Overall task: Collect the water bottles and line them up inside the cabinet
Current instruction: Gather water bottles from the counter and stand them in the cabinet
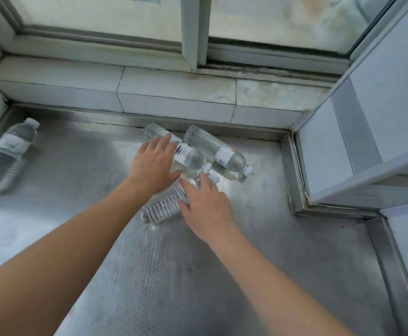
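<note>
Several clear plastic water bottles with white caps lie on their sides on a steel counter (76,180). Three are bunched near the back middle: a middle bottle (188,155), a right bottle (220,152) and a near bottle (164,207). My left hand (153,163) rests flat over the middle bottle with fingers spread. Over the near bottle's neck end lies my right hand (205,204), its fingers apart and not closed around it. A fourth bottle (6,154) lies alone at the far left.
A tiled ledge (149,93) and a sliding window (193,27) run along the back. A white cabinet side (368,132) stands at the right, bordered by a raised steel edge (292,173). A white wall closes the left side.
</note>
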